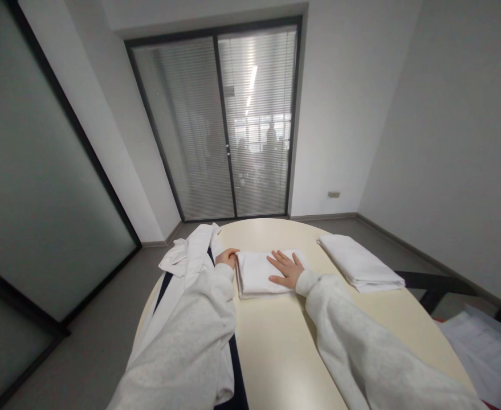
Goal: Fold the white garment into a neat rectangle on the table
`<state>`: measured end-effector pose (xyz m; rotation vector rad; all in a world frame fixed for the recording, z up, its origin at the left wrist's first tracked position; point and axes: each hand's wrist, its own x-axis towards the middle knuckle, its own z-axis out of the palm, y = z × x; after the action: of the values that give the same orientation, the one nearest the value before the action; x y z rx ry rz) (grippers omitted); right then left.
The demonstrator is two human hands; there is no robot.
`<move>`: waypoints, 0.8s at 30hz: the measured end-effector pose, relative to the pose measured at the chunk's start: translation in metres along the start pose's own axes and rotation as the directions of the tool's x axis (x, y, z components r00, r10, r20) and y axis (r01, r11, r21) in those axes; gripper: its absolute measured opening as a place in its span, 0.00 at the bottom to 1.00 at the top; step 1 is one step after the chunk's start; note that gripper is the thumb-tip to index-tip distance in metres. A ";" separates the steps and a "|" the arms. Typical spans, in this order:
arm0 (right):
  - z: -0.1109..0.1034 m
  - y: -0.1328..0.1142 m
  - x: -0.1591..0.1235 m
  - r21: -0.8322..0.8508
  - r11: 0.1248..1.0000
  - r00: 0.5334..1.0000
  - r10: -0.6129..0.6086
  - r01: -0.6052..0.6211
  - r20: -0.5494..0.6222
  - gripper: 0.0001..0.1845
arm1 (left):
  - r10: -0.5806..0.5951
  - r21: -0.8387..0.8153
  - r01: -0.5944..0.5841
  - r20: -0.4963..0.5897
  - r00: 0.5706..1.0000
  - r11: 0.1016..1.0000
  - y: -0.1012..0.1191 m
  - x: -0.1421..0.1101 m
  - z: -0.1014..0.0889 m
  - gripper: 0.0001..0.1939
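Observation:
A folded white cloth [256,273] lies in the middle of the round cream table [284,341]. My right hand [285,267] rests flat on its top, fingers spread and open. My left hand [228,257] is at the cloth's left edge with its fingers curled against the fold; I cannot see whether they pinch the fabric. Both arms wear pale grey sleeves.
A second folded white stack [359,263] lies on the table to the right. An unfolded white garment with dark trim [186,256] drapes over the table's left edge. A dark chair [438,285] stands at the right, glass doors with blinds [224,125] behind.

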<state>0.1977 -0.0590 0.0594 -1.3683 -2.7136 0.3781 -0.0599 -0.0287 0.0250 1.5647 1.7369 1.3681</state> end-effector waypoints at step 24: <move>0.012 0.019 0.000 -0.142 0.970 0.977 0.186 -0.200 -0.103 0.37 | 0.111 0.475 -0.542 0.673 0.732 0.694 0.022 -0.023 0.010 0.29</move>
<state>0.2099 -0.0503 0.0433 -1.6531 -2.5909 0.1201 -0.0345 -0.0489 0.0333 2.4730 1.5910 0.2234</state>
